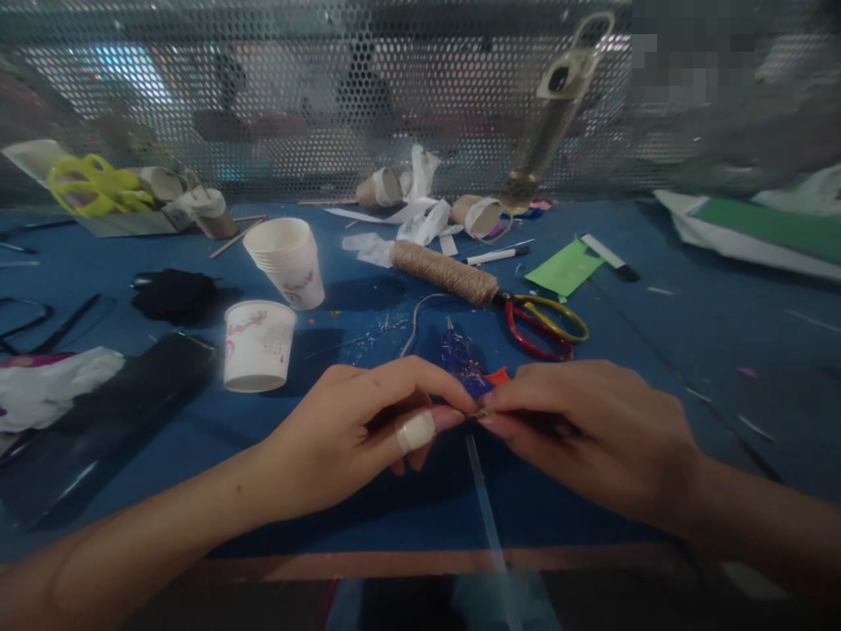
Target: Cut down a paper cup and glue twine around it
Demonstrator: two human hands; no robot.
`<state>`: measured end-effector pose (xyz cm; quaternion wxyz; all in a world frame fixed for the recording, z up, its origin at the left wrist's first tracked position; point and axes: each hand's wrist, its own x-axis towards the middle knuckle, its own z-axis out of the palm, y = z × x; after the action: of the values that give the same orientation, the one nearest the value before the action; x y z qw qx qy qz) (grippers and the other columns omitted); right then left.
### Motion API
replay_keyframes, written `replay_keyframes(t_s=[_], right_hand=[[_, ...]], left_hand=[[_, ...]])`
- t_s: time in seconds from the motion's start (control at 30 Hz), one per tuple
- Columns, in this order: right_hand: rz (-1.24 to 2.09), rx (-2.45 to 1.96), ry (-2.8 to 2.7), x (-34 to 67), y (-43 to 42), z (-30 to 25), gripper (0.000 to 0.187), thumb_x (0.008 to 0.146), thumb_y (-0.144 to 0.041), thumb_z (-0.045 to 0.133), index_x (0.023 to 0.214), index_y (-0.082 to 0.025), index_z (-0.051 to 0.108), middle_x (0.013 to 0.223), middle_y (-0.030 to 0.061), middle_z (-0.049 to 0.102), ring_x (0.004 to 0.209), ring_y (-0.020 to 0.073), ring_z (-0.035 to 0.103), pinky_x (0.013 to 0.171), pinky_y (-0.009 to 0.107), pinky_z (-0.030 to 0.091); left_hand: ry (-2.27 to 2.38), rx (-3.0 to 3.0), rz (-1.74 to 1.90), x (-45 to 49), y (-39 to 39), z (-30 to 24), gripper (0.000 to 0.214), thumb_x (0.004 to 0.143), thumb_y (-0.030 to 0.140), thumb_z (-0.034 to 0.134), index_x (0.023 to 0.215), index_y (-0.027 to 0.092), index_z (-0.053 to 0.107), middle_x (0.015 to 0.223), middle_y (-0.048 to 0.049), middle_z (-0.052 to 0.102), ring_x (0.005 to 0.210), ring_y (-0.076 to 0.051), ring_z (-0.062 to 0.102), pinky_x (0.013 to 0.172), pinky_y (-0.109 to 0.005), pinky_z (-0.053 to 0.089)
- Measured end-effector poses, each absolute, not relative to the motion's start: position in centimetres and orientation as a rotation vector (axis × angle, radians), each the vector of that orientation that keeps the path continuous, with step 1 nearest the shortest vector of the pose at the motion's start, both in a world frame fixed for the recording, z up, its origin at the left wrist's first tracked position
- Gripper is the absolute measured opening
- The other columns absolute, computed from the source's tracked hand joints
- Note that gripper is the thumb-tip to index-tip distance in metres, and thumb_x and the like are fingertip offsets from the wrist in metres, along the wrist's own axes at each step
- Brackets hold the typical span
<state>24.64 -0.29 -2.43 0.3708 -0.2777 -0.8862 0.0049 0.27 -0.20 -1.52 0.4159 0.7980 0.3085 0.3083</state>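
My left hand (368, 429), with a white bandage round one finger, and my right hand (584, 429) meet fingertip to fingertip above the blue table (689, 350). Both pinch a small piece where they touch; it is too small to name. A thin pale strip (486, 508) runs from the pinch down towards me. A dark blue glittery piece (460, 359) with an orange bit (498, 376) lies just beyond my fingertips.
A twine spool (447, 272) and red-and-yellow scissors (545, 324) lie behind the hands. Paper cups (289, 258) and an upturned cup (257, 344) stand at left, beside a black bundle (174, 295). Yellow scissors (92, 186), tape rolls, green paper (565, 267), a perforated screen behind.
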Motion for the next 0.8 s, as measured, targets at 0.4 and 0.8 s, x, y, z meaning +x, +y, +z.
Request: replay_keyframes(t_s=[0.4,0.8], right_hand=[[-0.134,-0.689,-2.279,24.78,-0.25,-1.81,0.016,0.106,-0.023,0.058,0.097,-0.024,0.071,0.077,-0.004,0.081,0.062,0.0095,0.074,0.061,0.02,0.056],[-0.103,-0.7,-2.32,25.28,-0.39,-1.86,0.016,0.102,-0.02,0.059,0.099,-0.03,0.071,0.07,-0.0028,0.077,0.058,0.0149,0.072,0.055,0.027,0.054]], left_hand=[[0.772,1.915,0.741,0.29,-0.11,-1.43,0.013,0.104,0.022,0.06,0.111,0.02,0.071,0.063,0.0088,0.063,0.054,-0.003,0.062,0.058,-0.006,0.051],[0.724,1.72,0.748,0.49,-0.29,-1.77,0.013,0.105,0.026,0.06,0.11,0.019,0.068,0.063,0.0064,0.062,0.052,-0.007,0.062,0.055,-0.014,0.056]])
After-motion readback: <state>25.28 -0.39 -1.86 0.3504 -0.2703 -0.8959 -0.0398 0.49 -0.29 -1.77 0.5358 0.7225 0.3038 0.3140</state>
